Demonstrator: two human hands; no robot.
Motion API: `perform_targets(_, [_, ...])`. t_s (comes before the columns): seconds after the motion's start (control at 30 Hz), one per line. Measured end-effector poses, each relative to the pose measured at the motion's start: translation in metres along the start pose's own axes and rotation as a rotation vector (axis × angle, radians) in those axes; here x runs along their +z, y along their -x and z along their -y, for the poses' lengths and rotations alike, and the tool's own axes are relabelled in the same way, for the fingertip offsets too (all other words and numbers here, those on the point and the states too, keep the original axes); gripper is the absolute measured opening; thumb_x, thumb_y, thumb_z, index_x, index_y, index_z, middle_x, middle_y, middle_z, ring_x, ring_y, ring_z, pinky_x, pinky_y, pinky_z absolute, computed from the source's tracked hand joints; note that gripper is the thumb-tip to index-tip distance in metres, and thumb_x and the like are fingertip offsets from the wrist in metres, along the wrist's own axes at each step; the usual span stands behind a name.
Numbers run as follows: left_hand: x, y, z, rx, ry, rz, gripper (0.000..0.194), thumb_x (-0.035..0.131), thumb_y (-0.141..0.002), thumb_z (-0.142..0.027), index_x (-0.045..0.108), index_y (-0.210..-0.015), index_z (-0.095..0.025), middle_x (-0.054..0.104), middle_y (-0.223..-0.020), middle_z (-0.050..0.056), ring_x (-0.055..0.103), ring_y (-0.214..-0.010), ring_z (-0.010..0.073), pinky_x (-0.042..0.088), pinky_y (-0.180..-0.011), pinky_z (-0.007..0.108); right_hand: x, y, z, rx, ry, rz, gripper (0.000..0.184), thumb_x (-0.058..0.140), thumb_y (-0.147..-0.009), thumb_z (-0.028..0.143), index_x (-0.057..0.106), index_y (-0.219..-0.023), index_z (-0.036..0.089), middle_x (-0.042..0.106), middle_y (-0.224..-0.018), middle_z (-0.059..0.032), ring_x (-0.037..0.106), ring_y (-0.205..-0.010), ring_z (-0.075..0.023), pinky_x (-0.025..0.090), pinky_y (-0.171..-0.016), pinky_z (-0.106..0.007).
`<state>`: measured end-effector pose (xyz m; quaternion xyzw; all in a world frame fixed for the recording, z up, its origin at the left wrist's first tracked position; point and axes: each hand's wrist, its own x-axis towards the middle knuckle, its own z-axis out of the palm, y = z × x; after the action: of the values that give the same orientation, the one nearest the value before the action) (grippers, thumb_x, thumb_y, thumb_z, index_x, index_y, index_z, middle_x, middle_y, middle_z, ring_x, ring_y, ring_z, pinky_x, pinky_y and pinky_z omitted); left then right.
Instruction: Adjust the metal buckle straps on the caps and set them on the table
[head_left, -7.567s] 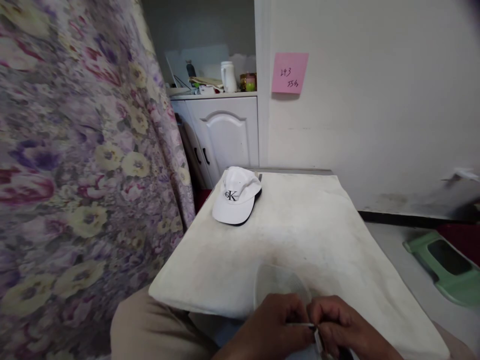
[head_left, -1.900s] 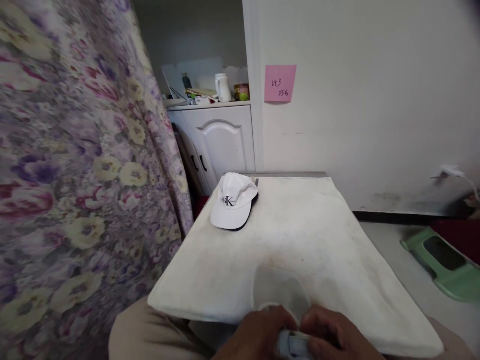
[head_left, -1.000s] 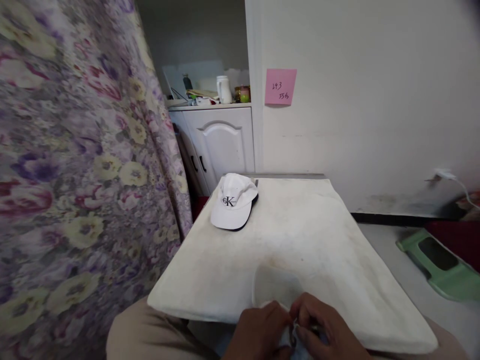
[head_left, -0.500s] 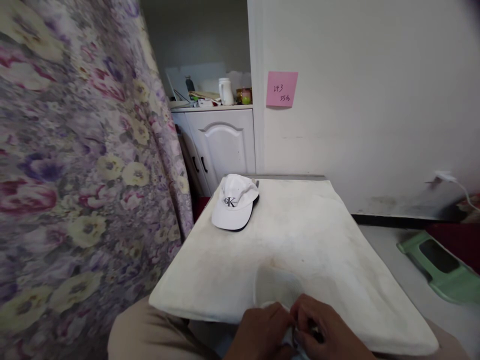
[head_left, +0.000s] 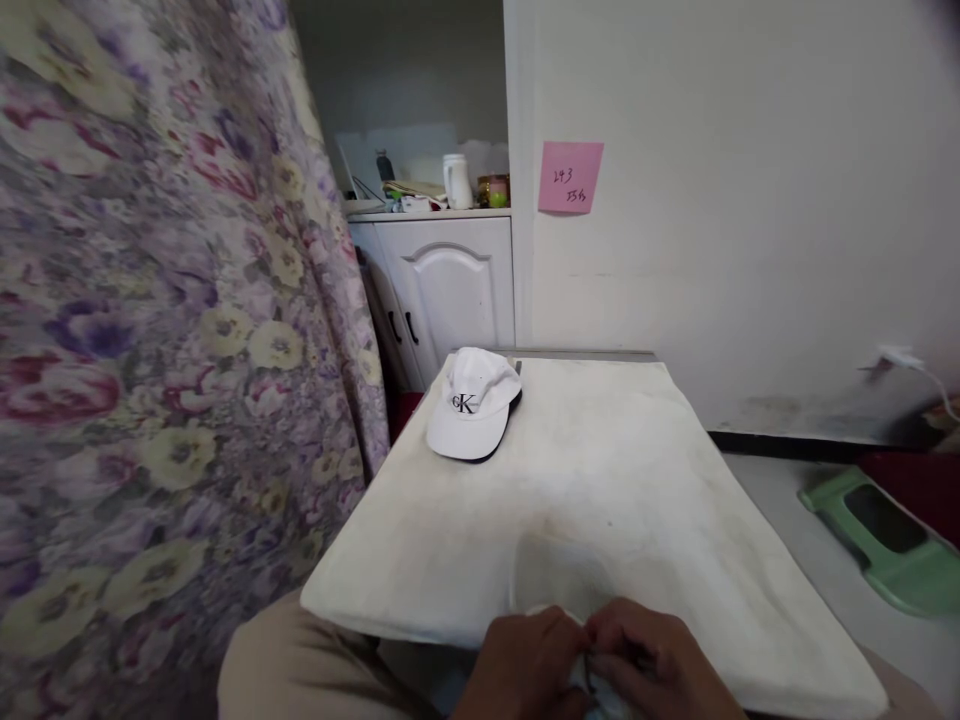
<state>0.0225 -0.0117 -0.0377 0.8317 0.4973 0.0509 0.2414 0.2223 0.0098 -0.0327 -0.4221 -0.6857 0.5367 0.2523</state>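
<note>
My left hand [head_left: 529,660] and my right hand [head_left: 649,655] meet at the table's near edge, fingers pinched close together. Between them they grip what looks like a pale cap [head_left: 559,575]. Its rounded, brim-like part points away from me over the table, nearly the same colour as the cover. A thin dark strip shows between my fingers, with bluish-white cloth below; the rest is hidden by my hands. Farther off, at the far left of the table [head_left: 615,450], lies a white cap [head_left: 476,405] with black "CK"-like lettering. A dark brim edge shows beneath it.
A floral curtain [head_left: 180,350] hangs along the left side. Behind the table stand a white cabinet [head_left: 457,290] with a white jug [head_left: 456,182] on it and a wall bearing a pink note [head_left: 570,177]. A green stool [head_left: 892,540] is on the floor at right.
The view has shifted slightly, so the scene sits a little farther right. My right-hand fingers have moved a little against the pale cap; both hands keep their hold.
</note>
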Motion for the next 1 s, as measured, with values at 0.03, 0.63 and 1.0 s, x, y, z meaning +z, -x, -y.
perform_targets(0.03, [0.003,0.000,0.002,0.004,0.007,-0.011,0.037,0.073,-0.077,-0.026,0.060,-0.113,-0.028,0.073,-0.108,0.000,0.070,-0.094,0.0234,0.046,-0.075,0.030,0.000,0.000,0.001,-0.020,0.021,0.007,0.016,0.057,-0.084,0.031,0.053,-0.071,0.022,0.067,-0.083,-0.0052,0.061,-0.080,-0.0228,0.045,-0.075,-0.035])
perform_targets(0.63, [-0.005,-0.007,-0.014,-0.089,0.005,0.075,0.030,0.068,-0.080,-0.021,0.065,-0.110,-0.021,0.076,-0.110,0.009,0.071,-0.096,0.0290,0.050,-0.077,0.035,0.002,-0.005,0.001,0.065,-0.151,0.038,0.016,0.059,-0.078,0.034,0.047,-0.079,0.022,0.048,-0.072,0.0032,0.043,-0.069,-0.0170,0.035,-0.065,-0.033])
perform_targets(1.0, [-0.022,0.002,-0.018,-0.206,0.274,0.010,0.030,0.069,-0.074,-0.021,0.069,-0.104,-0.022,0.077,-0.098,0.003,0.070,-0.088,0.0231,0.044,-0.072,0.029,-0.010,-0.001,-0.006,0.127,-0.300,0.121,0.037,0.068,-0.078,0.052,0.051,-0.083,0.021,0.047,-0.073,0.0034,0.041,-0.070,-0.0162,0.031,-0.065,-0.031])
